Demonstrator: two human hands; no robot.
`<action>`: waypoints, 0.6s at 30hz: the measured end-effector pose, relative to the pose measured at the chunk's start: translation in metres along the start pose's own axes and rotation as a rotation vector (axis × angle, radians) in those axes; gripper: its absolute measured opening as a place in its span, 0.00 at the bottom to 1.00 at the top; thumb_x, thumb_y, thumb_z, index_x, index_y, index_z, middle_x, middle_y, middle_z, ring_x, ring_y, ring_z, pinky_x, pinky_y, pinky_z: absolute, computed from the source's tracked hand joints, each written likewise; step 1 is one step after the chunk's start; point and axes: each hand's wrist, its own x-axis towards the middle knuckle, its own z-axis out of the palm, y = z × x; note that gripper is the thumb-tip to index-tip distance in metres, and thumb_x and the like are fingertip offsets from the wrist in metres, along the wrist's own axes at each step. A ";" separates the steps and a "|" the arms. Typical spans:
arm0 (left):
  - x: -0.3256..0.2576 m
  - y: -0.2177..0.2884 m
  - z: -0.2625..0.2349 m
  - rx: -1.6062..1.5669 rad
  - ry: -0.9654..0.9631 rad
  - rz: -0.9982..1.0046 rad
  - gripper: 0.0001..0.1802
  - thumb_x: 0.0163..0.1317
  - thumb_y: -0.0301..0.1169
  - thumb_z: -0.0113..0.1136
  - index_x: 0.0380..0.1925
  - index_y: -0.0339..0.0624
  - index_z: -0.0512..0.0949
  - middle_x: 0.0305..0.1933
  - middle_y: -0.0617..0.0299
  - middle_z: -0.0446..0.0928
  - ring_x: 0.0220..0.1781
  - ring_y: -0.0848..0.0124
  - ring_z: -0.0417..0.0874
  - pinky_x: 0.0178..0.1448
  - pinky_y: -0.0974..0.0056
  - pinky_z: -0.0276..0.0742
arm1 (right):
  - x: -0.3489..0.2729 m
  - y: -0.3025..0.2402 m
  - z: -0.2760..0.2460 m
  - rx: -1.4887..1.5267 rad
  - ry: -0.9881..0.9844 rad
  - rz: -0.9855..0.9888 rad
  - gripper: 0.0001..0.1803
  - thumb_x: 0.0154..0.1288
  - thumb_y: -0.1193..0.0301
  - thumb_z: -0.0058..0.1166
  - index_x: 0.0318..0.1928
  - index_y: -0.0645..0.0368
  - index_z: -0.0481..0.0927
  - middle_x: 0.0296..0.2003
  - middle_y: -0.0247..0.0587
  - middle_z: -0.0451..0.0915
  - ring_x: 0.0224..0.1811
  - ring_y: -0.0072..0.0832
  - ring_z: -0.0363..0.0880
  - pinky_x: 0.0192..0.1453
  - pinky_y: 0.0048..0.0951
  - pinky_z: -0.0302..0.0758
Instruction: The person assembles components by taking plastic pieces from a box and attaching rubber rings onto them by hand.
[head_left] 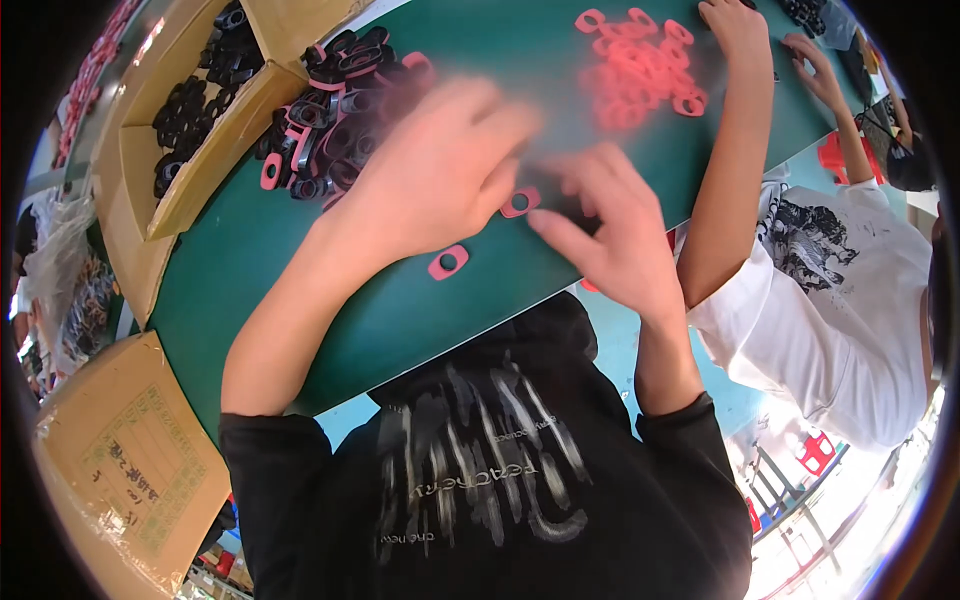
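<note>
We work at a green bench (520,310) with both hands close together over its middle. Our left hand (440,170) is bent over the surface, its fingers partly curled and blurred, and we cannot tell whether they have hold of anything. Our right hand (610,230) faces it, thumb and fingers clearly parted; the blur at the fingertips keeps us from telling whether they touch anything. Between our hands is a pink piece (509,209) with a round centre, just beside the left thumb and next to the right thumb tip; we cannot tell whether either touches it. A second pink piece (437,268) with a dark centre lies nearer to us, below the left wrist. Beyond our left forearm sits a pile of black and pink parts (340,110), next to an open cardboard box (200,190) holding black parts (185,115). Beyond our right hand, well apart, lies a heap of pinkish-red pieces (645,65). To our right, a co-worker in a white shirt (840,310) reaches both arms over the bench.
</note>
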 end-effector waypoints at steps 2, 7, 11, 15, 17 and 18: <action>-0.005 0.000 0.002 -0.015 0.042 -0.009 0.17 0.57 0.22 0.65 0.48 0.40 0.78 0.43 0.52 0.77 0.50 0.51 0.78 0.55 0.52 0.77 | 0.004 -0.002 0.007 -0.223 -0.030 -0.123 0.17 0.58 0.72 0.69 0.49 0.54 0.84 0.34 0.41 0.73 0.36 0.40 0.78 0.39 0.41 0.76; 0.008 -0.004 0.009 0.032 -0.015 0.025 0.15 0.58 0.21 0.63 0.46 0.37 0.79 0.44 0.52 0.78 0.51 0.52 0.78 0.57 0.53 0.76 | 0.005 0.001 0.004 -0.293 -0.082 -0.130 0.12 0.58 0.73 0.68 0.44 0.55 0.85 0.30 0.38 0.73 0.36 0.39 0.78 0.38 0.42 0.75; 0.014 -0.018 0.007 0.086 -0.018 0.185 0.12 0.61 0.20 0.62 0.45 0.36 0.80 0.42 0.53 0.79 0.48 0.53 0.78 0.55 0.53 0.76 | 0.005 -0.003 0.001 -0.201 -0.036 -0.076 0.10 0.60 0.74 0.68 0.43 0.57 0.86 0.25 0.35 0.72 0.30 0.31 0.75 0.34 0.34 0.73; 0.012 -0.031 0.013 0.074 0.095 0.121 0.09 0.63 0.20 0.62 0.43 0.38 0.81 0.36 0.55 0.78 0.44 0.54 0.78 0.54 0.55 0.75 | 0.000 0.006 0.000 0.207 0.228 0.187 0.12 0.67 0.75 0.65 0.49 0.62 0.85 0.20 0.27 0.70 0.24 0.13 0.65 0.30 0.21 0.66; 0.013 -0.028 0.013 0.118 0.087 0.112 0.08 0.63 0.20 0.62 0.42 0.38 0.81 0.36 0.56 0.78 0.44 0.55 0.78 0.53 0.55 0.75 | 0.001 0.012 0.003 0.183 0.407 0.195 0.10 0.68 0.75 0.64 0.48 0.63 0.85 0.20 0.27 0.71 0.24 0.12 0.66 0.30 0.21 0.66; 0.014 -0.027 0.013 0.165 0.077 0.100 0.07 0.63 0.20 0.63 0.41 0.38 0.81 0.37 0.56 0.78 0.45 0.55 0.77 0.53 0.55 0.75 | 0.005 0.012 0.004 0.055 0.505 0.214 0.10 0.68 0.74 0.63 0.48 0.64 0.85 0.19 0.28 0.71 0.24 0.14 0.66 0.30 0.22 0.67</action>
